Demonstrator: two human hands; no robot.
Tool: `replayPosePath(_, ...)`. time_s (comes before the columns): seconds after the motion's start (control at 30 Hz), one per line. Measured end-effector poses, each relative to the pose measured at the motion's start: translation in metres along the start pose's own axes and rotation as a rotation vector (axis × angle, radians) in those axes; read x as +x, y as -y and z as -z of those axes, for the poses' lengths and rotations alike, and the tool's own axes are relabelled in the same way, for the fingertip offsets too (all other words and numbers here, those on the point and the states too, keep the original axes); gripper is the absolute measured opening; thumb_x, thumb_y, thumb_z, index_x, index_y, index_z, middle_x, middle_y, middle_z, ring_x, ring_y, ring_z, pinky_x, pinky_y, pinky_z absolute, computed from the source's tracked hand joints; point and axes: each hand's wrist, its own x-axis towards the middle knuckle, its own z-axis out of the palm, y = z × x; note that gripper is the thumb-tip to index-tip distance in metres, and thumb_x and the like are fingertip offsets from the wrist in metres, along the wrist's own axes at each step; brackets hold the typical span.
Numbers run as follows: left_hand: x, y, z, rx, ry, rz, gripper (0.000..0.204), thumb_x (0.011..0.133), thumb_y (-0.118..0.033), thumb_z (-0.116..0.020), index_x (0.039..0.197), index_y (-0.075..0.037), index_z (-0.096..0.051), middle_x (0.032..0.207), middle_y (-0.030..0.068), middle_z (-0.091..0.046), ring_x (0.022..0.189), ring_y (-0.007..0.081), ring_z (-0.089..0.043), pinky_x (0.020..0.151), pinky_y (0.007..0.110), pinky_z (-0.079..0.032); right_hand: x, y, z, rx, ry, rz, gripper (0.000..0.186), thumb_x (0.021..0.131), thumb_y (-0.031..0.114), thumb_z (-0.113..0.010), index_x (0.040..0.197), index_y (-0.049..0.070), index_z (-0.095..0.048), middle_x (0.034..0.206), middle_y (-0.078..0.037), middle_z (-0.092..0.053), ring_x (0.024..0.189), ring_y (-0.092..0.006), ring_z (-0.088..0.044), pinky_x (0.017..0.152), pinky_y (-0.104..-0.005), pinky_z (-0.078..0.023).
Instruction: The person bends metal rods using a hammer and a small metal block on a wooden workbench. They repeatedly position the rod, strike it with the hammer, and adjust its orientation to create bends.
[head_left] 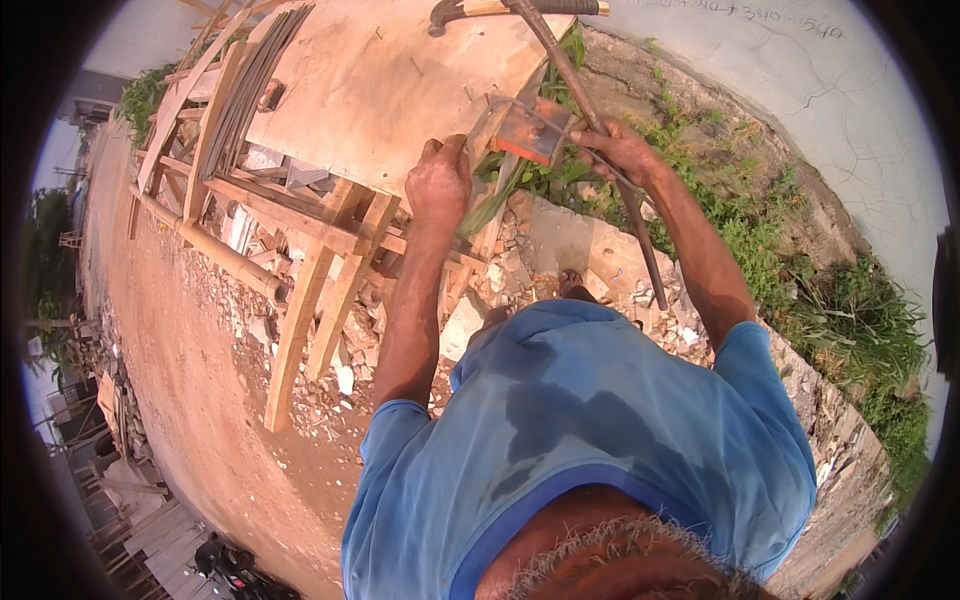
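Plywood (pixel 350 110) on timber legs (pixel 300 335) fills the upper middle, rubble (pixel 515 255) below. At upper centre-right, the right hand (pixel 615 150) grips a dark bar (pixel 573 85) beside an orange block (pixel 528 138). The bar looks stiff and fairly heavy, best held mid-length. The left hand (pixel 440 185) is clenched; I cannot tell on what.

From far off, I see my left arm (pixel 412 315) and right arm (pixel 708 250) reach ahead. My left hand (pixel 438 185) is balled up. My right hand (pixel 618 150) is curled too.
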Motion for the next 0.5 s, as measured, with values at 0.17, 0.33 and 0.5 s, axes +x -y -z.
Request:
replayPosePath(0.17,-0.002,-0.009,-0.003,0.162,0.008,0.023,0.023,0.094,-0.021,-0.059,0.114,-0.015,-0.068,0.092,0.0159,-0.065,0.078,0.0392,-0.067,0.070,0.050,-0.054,0.011,-0.002,0.011,0.017,0.052,-0.085,0.025,0.095,0.025,-0.070,0.106,0.006,-0.058,0.065,-0.001,-0.060,0.043,-0.0064,-0.051,0.035,-0.0215,-0.039)
replayPosePath(0.33,0.001,0.002,-0.004,0.253,0.049,-0.023,0.017,0.093,-0.024,-0.062,0.106,-0.014,-0.067,0.086,0.0131,-0.063,0.074,0.0364,-0.067,0.066,0.048,-0.055,0.005,-0.009,0.001,0.049,0.017,-0.091,0.025,0.095,0.023,-0.069,0.110,0.006,-0.058,0.064,0.001,-0.056,0.042,-0.0060,-0.047,0.035,-0.0229,-0.034)
replayPosePath(0.5,0.008,0.011,-0.006,0.292,0.054,-0.098,0.015,0.094,-0.027,-0.065,0.098,-0.012,-0.065,0.081,0.0119,-0.061,0.071,0.0347,-0.066,0.062,0.046,-0.055,-0.007,-0.008,-0.008,0.096,0.026,-0.085,0.028,0.096,0.022,-0.068,0.115,0.005,-0.056,0.062,0.004,-0.051,0.042,-0.0047,-0.041,0.036,-0.0234,-0.029)
